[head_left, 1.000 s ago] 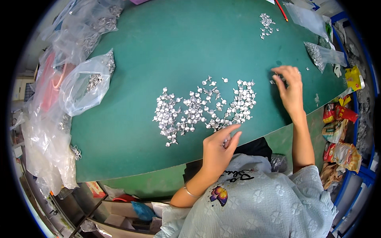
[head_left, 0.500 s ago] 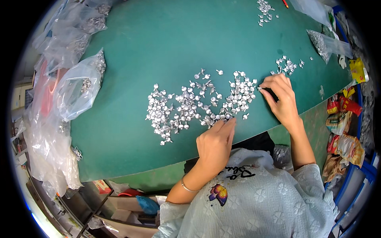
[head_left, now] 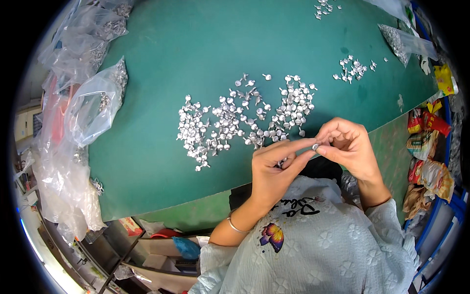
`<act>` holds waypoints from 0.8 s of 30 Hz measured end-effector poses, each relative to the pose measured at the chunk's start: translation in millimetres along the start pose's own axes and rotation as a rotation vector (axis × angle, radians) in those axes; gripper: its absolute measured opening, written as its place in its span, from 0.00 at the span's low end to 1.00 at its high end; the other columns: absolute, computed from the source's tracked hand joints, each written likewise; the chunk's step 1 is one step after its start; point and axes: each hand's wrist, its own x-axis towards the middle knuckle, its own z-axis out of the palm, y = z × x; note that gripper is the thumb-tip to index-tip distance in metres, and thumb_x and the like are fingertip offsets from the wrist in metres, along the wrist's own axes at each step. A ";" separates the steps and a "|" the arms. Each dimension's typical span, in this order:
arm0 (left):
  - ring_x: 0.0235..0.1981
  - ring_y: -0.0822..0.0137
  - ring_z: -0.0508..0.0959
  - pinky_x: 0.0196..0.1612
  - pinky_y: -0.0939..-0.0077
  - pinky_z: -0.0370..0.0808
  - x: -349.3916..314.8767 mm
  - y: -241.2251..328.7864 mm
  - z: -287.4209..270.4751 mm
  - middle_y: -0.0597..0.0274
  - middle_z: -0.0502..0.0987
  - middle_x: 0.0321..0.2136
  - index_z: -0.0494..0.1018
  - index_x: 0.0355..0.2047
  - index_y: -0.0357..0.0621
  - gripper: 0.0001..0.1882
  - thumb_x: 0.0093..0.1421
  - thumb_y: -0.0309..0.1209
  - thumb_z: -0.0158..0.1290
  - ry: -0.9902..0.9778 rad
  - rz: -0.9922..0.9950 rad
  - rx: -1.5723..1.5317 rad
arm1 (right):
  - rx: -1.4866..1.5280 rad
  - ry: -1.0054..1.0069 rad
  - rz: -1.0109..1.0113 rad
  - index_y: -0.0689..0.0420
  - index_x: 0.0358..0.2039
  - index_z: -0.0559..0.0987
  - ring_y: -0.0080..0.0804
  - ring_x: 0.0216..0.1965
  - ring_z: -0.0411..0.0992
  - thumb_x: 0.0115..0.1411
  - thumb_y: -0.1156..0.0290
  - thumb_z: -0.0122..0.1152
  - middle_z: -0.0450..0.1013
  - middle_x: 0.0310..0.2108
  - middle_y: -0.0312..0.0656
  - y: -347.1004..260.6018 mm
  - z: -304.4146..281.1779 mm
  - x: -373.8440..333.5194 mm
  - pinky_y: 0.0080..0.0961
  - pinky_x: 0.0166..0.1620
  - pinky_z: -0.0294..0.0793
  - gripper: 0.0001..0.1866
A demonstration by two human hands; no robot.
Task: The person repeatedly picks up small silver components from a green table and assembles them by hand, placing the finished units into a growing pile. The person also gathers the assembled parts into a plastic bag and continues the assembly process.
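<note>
1. Both hands are now meeting just above the near edge of the green table (head_left: pixel 161 161). A second ago the right hand (head_left: pixel 350 147) was reaching far to the right side of the mat; it has since come back toward the body.
2. The left hand (head_left: pixel 274 169) and the right hand are each pinching the same tiny silver metal piece (head_left: pixel 316 146) between thumb and fingertips, so the work seems to be moving from picking up to handling one piece.
3. A wide scatter of small silver parts (head_left: pixel 245 117) is lying just beyond the hands.
4. A smaller cluster (head_left: pixel 351 68) is sitting farther right.
5. Clear plastic bags (head_left: pixel 93 108) at the left edge are holding more silver parts.
</note>
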 end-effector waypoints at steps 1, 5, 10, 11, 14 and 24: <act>0.16 0.84 0.55 0.19 0.87 0.50 0.5 2.1 -0.6 0.76 0.58 0.13 0.78 0.36 0.37 0.14 0.46 0.17 0.59 -0.009 -0.006 0.010 | -0.012 0.002 -0.002 0.64 0.33 0.74 0.16 0.31 0.70 0.53 0.83 0.59 0.72 0.29 0.35 -1.1 1.0 -0.5 0.13 0.35 0.68 0.06; 0.16 0.84 0.54 0.19 0.87 0.48 -1.5 5.4 -2.6 0.76 0.58 0.13 0.78 0.34 0.37 0.13 0.45 0.16 0.59 -0.003 -0.022 0.002 | -0.027 -0.016 0.025 0.64 0.33 0.75 0.16 0.31 0.69 0.53 0.83 0.59 0.72 0.29 0.35 -6.1 2.9 -4.0 0.12 0.34 0.67 0.06; 0.14 0.84 0.55 0.17 0.87 0.49 -5.3 -0.2 -3.5 0.75 0.59 0.12 0.78 0.31 0.40 0.10 0.46 0.19 0.60 0.040 -0.003 -0.041 | -0.022 -0.019 -0.082 0.65 0.34 0.76 0.15 0.27 0.64 0.53 0.83 0.59 0.72 0.29 0.36 -2.9 4.6 -8.4 0.12 0.31 0.64 0.07; 0.14 0.85 0.55 0.17 0.87 0.49 -6.0 0.6 -3.8 0.75 0.59 0.12 0.78 0.31 0.40 0.10 0.47 0.19 0.60 0.040 -0.004 -0.039 | -0.038 -0.013 -0.081 0.65 0.33 0.77 0.15 0.27 0.64 0.52 0.83 0.59 0.72 0.29 0.36 -2.8 5.1 -8.6 0.13 0.30 0.63 0.06; 0.14 0.85 0.55 0.17 0.87 0.50 -7.3 4.2 -3.5 0.75 0.59 0.12 0.78 0.31 0.40 0.10 0.47 0.19 0.60 0.047 0.016 -0.034 | -0.080 0.004 -0.095 0.66 0.32 0.77 0.16 0.26 0.63 0.52 0.84 0.59 0.72 0.29 0.37 -3.5 7.2 -9.0 0.14 0.30 0.62 0.06; 0.14 0.83 0.56 0.17 0.86 0.50 -8.9 7.7 -3.1 0.73 0.64 0.14 0.78 0.33 0.40 0.13 0.45 0.16 0.59 0.042 0.126 -0.019 | -0.118 0.002 -0.198 0.65 0.31 0.77 0.19 0.27 0.63 0.51 0.85 0.58 0.73 0.29 0.40 -4.5 10.5 -9.6 0.16 0.31 0.62 0.06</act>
